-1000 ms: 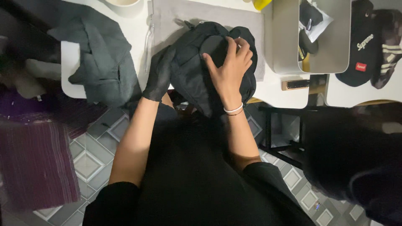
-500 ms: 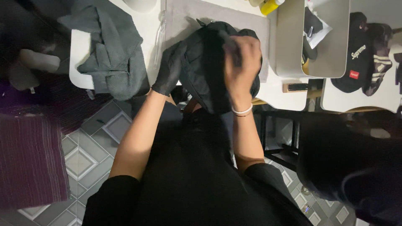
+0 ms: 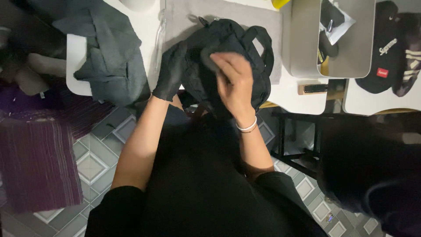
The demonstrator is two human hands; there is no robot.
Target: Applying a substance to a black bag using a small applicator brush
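A black fabric bag (image 3: 258,66) with loop handles lies on a grey mat (image 3: 245,13) at the near edge of a white table (image 3: 294,100). My left hand (image 3: 169,72), in a black glove, grips the bag's left side. My bare right hand (image 3: 234,85), a white band on its wrist, rests on top of the bag, its fingers pressing a small dark grey pad (image 3: 209,59) against the fabric. The hand is motion-blurred.
A crumpled dark grey towel (image 3: 114,57) hangs over the table's left edge. A grey tray (image 3: 302,44) holding small items stands to the right, with a black cap (image 3: 386,48) beyond it. A purple striped cloth (image 3: 39,162) lies lower left, a black metal frame (image 3: 298,131) lower right.
My right hand has slid from the bag's right side toward its middle in a rubbing motion. The gloved left hand keeps its hold. The camera has shifted slightly.
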